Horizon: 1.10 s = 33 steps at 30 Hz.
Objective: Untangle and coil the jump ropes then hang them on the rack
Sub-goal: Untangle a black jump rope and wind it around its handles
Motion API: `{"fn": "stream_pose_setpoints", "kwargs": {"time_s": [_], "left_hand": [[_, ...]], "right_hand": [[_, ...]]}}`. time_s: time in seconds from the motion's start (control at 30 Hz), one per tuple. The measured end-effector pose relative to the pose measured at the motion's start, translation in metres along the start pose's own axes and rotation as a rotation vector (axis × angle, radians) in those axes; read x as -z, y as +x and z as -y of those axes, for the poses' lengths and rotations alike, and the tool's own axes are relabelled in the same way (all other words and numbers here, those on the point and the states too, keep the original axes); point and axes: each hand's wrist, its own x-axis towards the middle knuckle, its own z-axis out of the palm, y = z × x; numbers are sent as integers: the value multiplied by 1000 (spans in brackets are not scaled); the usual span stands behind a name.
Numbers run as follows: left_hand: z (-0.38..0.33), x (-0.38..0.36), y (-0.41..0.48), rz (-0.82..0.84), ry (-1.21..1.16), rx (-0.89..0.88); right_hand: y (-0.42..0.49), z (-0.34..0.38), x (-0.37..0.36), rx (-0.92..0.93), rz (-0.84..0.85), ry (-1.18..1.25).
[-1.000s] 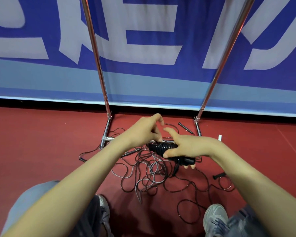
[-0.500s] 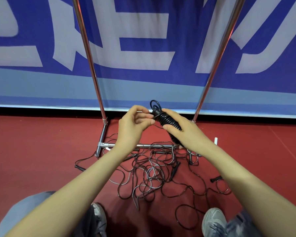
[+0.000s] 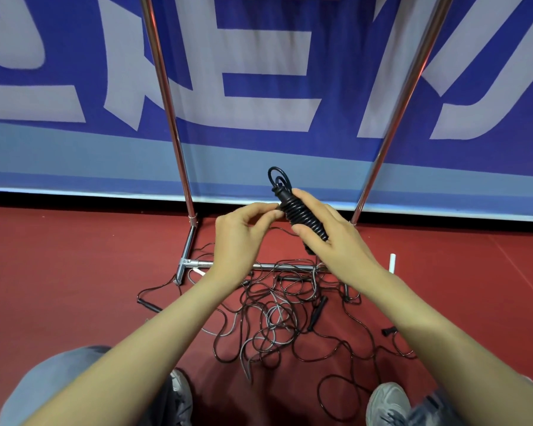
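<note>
Hands meet in front of us, raised above a red floor [image 3: 74, 272]. Our right hand [image 3: 336, 238] curls around a coiled jump rope [image 3: 302, 216], a tight black bundle held at a tilt, its top leaning left and away, with a small loop of cord poking out above. Our left hand [image 3: 240, 238] has its fingers bent, the fingertips pinching the bundle near its upper end.

Below the hands, on the floor, lies a tangle of ropes [image 3: 277, 321], thin black and grey cords looping over each other, with slim black handles scattered among them. The tangle spreads across the low crossbar of a metal rack [image 3: 166, 96], whose two shiny uprights rise on the left and right. Behind the rack, on the far side, hangs a blue banner [image 3: 259, 87] with large white lettering. Our shoes [image 3: 385, 404] show at the near edge.
</note>
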Motion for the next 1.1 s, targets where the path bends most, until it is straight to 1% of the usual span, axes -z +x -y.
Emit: {"fn": "stream_pose_setpoints", "kwargs": {"time_s": [0.1, 0.2, 0.33, 0.43, 0.53, 0.63, 0.7, 0.77, 0.8, 0.83, 0.9, 0.93, 1.03, 1.1], "left_hand": [[-3, 0, -1, 96, -124, 154], [-8, 1, -1, 209, -384, 269], [-13, 1, 0, 200, -589, 385], [-16, 3, 4, 207, -733, 411], [-19, 5, 9, 241, -881, 431], [-16, 2, 8, 181, -851, 456], [-14, -1, 8, 127, -819, 499], [-15, -1, 11, 91, -849, 559], [-15, 2, 14, 75, -878, 589], [-14, 4, 17, 71, -914, 622], [-10, 9, 21, 143, -942, 682], [-9, 9, 21, 207, -922, 696], [-6, 6, 14, 388, -871, 723], [-7, 4, 11, 463, -893, 746]], "right_hand": [[0, 1, -4, 17, -35, 27], [1, -1, -5, 26, -42, 70], [0, 3, -9, 58, -7, 105], [3, 9, -10, 78, 10, 194], [9, 10, -11, 87, 63, 277], [11, 9, -15, 74, 131, 276], [13, 9, -15, 47, 180, 225], [15, 10, -11, -6, 218, 186], [16, 10, -7, -48, 181, 204], [18, 9, -2, -98, 103, 244], [21, 3, 10, -177, -38, 299], [22, 1, 14, -185, -46, 289], [21, 0, 16, -158, 42, 309], [19, 2, 17, -127, 45, 301]]}}
